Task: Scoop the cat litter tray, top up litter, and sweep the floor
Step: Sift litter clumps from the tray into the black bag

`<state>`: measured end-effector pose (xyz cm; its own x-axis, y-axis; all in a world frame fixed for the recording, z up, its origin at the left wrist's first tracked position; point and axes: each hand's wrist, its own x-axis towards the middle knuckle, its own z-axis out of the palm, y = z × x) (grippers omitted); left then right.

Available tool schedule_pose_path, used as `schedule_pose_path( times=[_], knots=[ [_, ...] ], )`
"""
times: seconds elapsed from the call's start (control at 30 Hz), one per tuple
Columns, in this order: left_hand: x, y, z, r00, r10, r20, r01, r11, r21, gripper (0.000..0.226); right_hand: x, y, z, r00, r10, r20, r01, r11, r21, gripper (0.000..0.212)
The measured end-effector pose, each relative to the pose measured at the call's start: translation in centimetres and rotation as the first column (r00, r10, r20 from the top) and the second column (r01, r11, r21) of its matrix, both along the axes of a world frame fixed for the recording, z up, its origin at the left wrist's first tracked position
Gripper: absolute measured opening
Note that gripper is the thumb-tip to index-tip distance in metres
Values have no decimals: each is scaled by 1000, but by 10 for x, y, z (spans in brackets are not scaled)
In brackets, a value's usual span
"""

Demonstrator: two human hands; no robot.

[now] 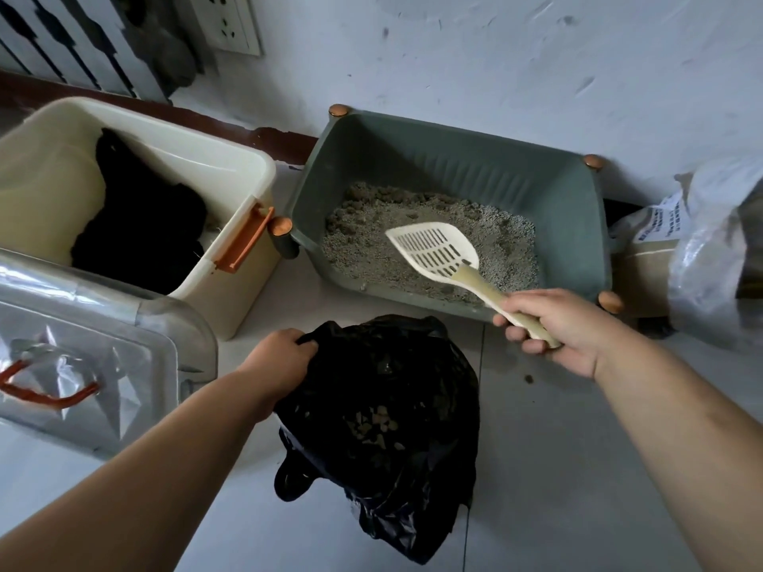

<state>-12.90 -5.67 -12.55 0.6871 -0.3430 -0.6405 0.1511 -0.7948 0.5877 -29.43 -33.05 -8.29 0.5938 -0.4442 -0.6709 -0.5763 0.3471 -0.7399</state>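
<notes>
Fingers (516, 334) of R hand (561, 328) grip scoop (437, 249) over litter (371, 241).

Honestly, nothing here is actually readable. The only print I can spot is on a white label (659, 225) on the plastic-wrapped bag (702, 258) at the far right by the wall. It's a few rows of dark characters, way too small and blurry to make out.

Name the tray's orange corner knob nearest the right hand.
The front-right knob, beside the right hand; the other three sit at the back and left corners of the green tray.
</notes>
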Motion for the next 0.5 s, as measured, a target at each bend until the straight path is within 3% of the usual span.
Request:
schedule_pose_path(
  times=[0.13,0.23,0.5],
  knots=[
    [0,-3,0,1000,0,-5,0,1000,-19,28,17,2,-8,969,-240,-51,245,961,131,11],
    [-2,-5,1,1000,-5,-14,5,1000,-25,27,32,1,-23,928,-366,-66,371,924,97,17],
    [0,-9,0,999,-28,-16,27,999,-26,28,74,-17,-58,920,-372,-124,364,928,-85,14]
  ],
)
